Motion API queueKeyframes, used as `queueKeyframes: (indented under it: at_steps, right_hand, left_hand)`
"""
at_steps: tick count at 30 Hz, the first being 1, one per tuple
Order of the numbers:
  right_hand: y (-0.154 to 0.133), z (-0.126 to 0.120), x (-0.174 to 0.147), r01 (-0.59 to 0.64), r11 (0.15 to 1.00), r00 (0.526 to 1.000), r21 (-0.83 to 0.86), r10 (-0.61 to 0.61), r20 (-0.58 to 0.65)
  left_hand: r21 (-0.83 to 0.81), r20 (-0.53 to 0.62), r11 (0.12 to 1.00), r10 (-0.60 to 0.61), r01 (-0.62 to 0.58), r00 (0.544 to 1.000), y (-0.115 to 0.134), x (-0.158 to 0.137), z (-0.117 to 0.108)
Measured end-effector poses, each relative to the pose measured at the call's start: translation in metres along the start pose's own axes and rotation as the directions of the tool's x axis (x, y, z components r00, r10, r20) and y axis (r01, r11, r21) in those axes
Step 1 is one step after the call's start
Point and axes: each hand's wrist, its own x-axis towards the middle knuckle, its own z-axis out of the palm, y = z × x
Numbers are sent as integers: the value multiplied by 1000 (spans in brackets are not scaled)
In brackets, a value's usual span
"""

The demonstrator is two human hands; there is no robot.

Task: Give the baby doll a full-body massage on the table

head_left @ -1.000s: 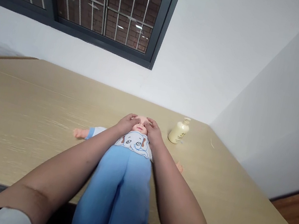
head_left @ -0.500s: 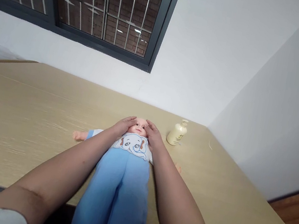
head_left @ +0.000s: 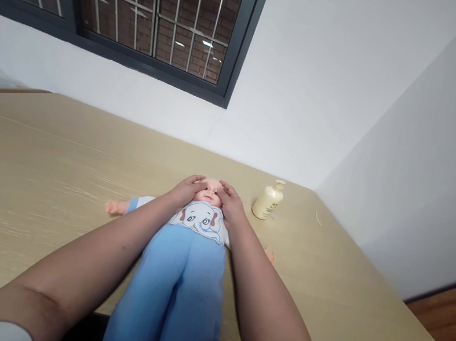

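A baby doll (head_left: 208, 195) lies face up on the table, its head toward the wall. It wears a white top with an elephant face (head_left: 199, 219) and light blue trousers (head_left: 175, 284), whose legs reach over the near table edge. My left hand (head_left: 187, 191) rests along the left side of the doll's head, fingers laid over the temple and forehead. On the other side my right hand (head_left: 231, 201) lies against the cheek and temple in the same way. Both thumbs are close to the doll's eyes. The doll's arms stick out sideways, partly hidden by my forearms.
A cream pump bottle (head_left: 267, 202) stands upright on the wooden table (head_left: 32, 177), right of the doll's head. A thin pale strip (head_left: 319, 218) lies farther right. Behind are a white wall (head_left: 304, 90) and a barred window (head_left: 159, 11).
My fingers have shifted slightly inward over the doll's face, the thumbs closer to its eyes. The whole view has moved a little; the bottle stays in place.
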Motion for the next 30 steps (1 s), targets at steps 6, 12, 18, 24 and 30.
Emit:
queueKeyframes:
  at_steps: [6, 12, 18, 24, 30]
  right_hand:
    - [-12, -9, -8, -181, 969, 982, 167, 169, 87]
    - [-14, -12, -11, -178, 970, 979, 168, 158, 127]
    - [-4, -1, -7, 46, 996, 999, -73, -45, 14]
    - [-1, 0, -1, 73, 982, 997, -173, -78, -21]
    - [0, 2, -1, 29, 998, 999, -53, -30, -31]
  left_hand:
    - [-169, 52, 982, -73, 81, 996, -4, 2, -6]
    - [-236, 110, 964, -101, 125, 989, 5, -8, -7]
    - [56, 47, 998, 20, -23, 999, 8, -12, 1]
    - [164, -30, 986, 31, -26, 999, 12, -11, 5]
    - [140, -57, 990, 24, -16, 998, 9, -9, 5]
